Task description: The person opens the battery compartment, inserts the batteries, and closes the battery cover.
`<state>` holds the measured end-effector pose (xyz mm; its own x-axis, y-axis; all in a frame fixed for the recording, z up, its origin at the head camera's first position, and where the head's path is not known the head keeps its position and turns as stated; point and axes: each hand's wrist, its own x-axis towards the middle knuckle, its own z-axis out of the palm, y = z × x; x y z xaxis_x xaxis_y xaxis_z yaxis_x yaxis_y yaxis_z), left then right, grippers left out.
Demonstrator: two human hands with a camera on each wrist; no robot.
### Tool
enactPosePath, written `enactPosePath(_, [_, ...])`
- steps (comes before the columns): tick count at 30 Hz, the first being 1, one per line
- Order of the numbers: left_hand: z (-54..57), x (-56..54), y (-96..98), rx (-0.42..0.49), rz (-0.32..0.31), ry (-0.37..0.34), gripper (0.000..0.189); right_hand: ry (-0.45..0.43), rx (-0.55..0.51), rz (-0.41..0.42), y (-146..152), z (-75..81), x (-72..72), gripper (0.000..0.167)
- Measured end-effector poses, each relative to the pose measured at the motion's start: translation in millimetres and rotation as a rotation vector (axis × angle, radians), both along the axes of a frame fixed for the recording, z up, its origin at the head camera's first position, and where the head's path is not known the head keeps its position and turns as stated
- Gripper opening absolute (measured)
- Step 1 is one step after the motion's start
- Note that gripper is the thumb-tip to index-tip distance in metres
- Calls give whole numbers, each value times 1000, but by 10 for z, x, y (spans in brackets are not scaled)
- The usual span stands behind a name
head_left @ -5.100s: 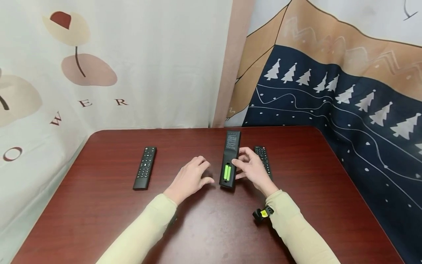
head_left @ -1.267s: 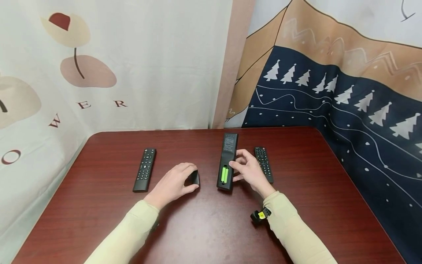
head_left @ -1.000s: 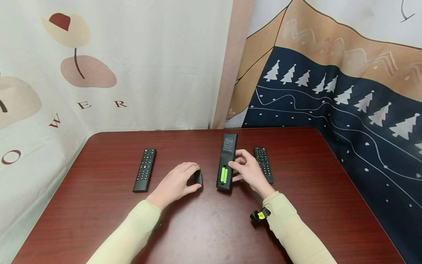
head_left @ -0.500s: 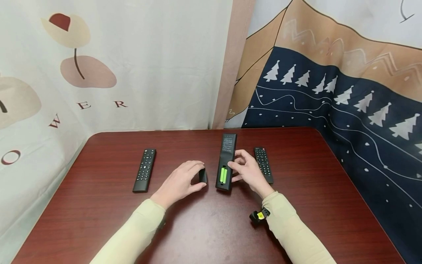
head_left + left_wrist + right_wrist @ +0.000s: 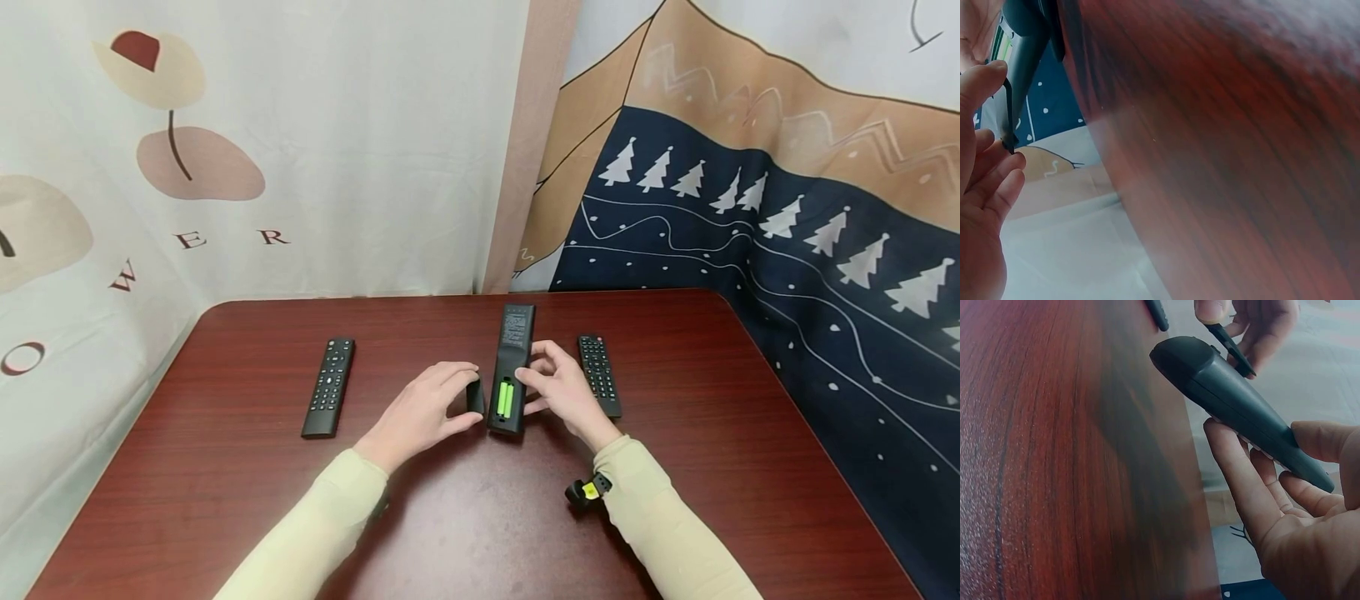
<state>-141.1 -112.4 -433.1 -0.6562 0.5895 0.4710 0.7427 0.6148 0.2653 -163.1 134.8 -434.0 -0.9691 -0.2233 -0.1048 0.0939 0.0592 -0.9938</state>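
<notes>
My right hand (image 5: pixel 566 387) grips a black remote control (image 5: pixel 513 354) by its right side, back turned up and held above the table. Two green batteries (image 5: pixel 506 400) lie in its uncovered battery compartment. Between thumb and fingertips, my left hand (image 5: pixel 423 408) pinches a small black battery cover (image 5: pixel 475 397), just left of the remote's lower end. In the right wrist view the cover (image 5: pixel 1232 350) is tilted close to the remote's thick end (image 5: pixel 1188 359); I cannot tell if they touch. The left wrist view shows the cover (image 5: pixel 1010 115) edge-on.
A second remote (image 5: pixel 328 387) lies buttons up on the left of the brown table (image 5: pixel 247 500). Another remote (image 5: pixel 599 375) lies just right of my right hand. Printed curtains (image 5: pixel 360 150) hang behind the table's back edge.
Five seconds ago no cover showed in my left hand. Over the last second that hand has carried the cover rightward to the remote, while the held remote has shifted slightly left.
</notes>
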Motion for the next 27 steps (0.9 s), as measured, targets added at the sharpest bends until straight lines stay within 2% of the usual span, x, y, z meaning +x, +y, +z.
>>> enactPosePath(13, [19,-7,129,23,-40,-16,50,-3,2,12,2,-14,-3,38])
enactPosePath(27, [26,-20,228,40,-85,48,50,1,-8,20,-16,-32,-11,37])
